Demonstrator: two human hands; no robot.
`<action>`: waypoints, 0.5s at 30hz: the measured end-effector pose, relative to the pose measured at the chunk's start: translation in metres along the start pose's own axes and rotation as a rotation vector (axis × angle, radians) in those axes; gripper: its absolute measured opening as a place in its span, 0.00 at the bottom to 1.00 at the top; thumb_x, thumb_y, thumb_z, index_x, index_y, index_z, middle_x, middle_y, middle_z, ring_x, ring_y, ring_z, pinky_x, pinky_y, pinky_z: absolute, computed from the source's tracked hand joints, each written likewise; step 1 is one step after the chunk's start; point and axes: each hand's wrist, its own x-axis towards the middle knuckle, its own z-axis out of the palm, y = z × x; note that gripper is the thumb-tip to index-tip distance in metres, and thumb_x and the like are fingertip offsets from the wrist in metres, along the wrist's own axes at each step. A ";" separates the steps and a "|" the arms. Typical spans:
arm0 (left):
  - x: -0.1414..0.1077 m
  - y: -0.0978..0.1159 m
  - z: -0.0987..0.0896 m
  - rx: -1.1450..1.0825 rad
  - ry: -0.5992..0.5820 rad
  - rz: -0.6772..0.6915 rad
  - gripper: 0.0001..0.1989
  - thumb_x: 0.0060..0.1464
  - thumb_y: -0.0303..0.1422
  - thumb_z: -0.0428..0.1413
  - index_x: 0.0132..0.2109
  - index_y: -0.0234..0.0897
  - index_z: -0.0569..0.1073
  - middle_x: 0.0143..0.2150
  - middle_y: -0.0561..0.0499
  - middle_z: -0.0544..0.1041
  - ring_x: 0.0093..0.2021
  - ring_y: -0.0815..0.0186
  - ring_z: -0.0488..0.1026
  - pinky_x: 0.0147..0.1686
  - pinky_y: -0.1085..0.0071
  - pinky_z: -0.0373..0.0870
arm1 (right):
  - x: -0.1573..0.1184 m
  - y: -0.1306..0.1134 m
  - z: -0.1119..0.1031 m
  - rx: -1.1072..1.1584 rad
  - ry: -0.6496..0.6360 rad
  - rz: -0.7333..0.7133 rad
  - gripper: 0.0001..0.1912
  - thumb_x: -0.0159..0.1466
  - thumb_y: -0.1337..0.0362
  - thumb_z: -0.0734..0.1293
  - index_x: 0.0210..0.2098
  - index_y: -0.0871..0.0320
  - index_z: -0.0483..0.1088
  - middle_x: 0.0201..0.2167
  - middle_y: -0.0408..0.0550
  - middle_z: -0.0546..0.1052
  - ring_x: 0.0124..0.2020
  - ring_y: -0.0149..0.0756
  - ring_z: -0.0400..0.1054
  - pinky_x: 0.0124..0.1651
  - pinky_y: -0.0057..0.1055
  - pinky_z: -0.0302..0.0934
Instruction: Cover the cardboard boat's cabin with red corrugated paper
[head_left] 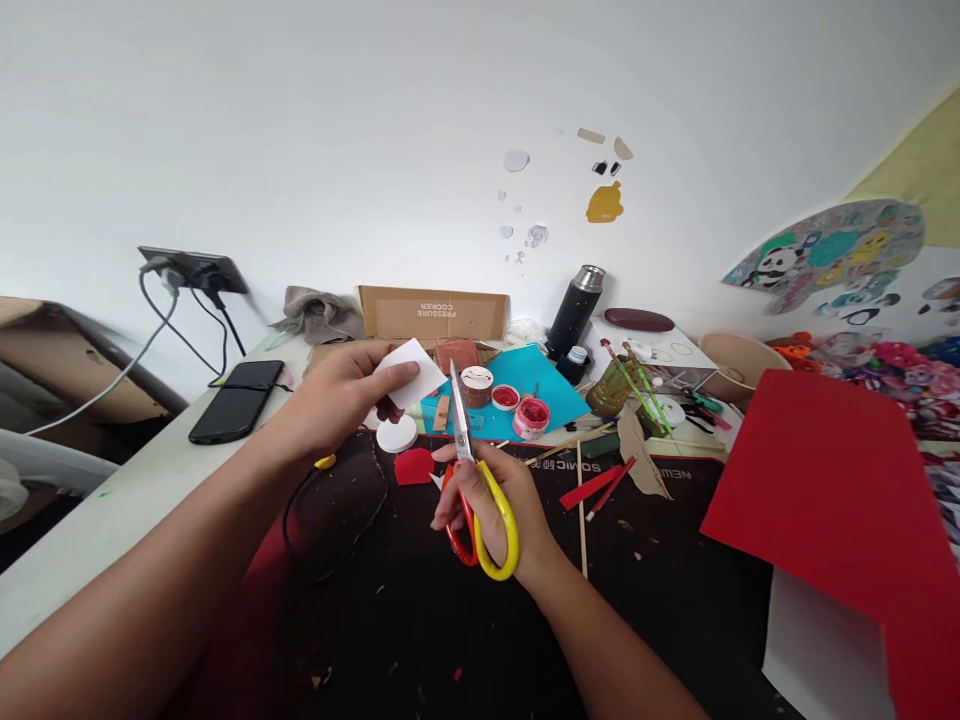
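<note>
Between the thumb and fingers of my left hand [352, 388] is a small piece of white paper [409, 378], held up above the table. My right hand [499, 495] grips a pair of scissors [463, 440] with one red and one yellow handle. The blades point up and look closed, just right of the paper and apart from it. Below the paper lie a round white lid [396, 434] and a red paper piece [414, 466] on the black mat [420, 620].
Behind my hands, open jars of red paint [531, 418] stand on a blue sheet [559, 385]. A black thermos [576, 312] and a cup of brushes [609, 388] are farther right. Large red paper [840, 490] lies at right, a phone [238, 402] at left. Cardboard [431, 325] leans against the wall.
</note>
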 end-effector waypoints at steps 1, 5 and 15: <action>0.000 0.000 -0.001 -0.022 0.028 -0.001 0.19 0.62 0.49 0.65 0.39 0.36 0.78 0.29 0.53 0.77 0.27 0.67 0.72 0.28 0.71 0.68 | 0.000 0.000 0.000 0.014 -0.018 -0.016 0.42 0.62 0.25 0.72 0.51 0.59 0.78 0.23 0.44 0.80 0.23 0.38 0.80 0.27 0.28 0.69; -0.001 -0.001 -0.003 -0.103 0.083 0.008 0.16 0.62 0.45 0.67 0.41 0.37 0.77 0.30 0.55 0.78 0.27 0.68 0.71 0.28 0.70 0.69 | 0.000 0.003 -0.002 0.055 -0.093 -0.060 0.44 0.61 0.24 0.72 0.53 0.59 0.78 0.29 0.48 0.83 0.30 0.41 0.83 0.36 0.33 0.75; -0.007 0.005 0.006 -0.001 0.040 0.017 0.20 0.60 0.50 0.67 0.41 0.36 0.78 0.29 0.54 0.77 0.26 0.67 0.73 0.27 0.69 0.68 | -0.002 0.011 -0.006 -0.102 -0.022 -0.123 0.31 0.72 0.34 0.70 0.48 0.57 0.79 0.27 0.40 0.74 0.18 0.29 0.70 0.22 0.25 0.61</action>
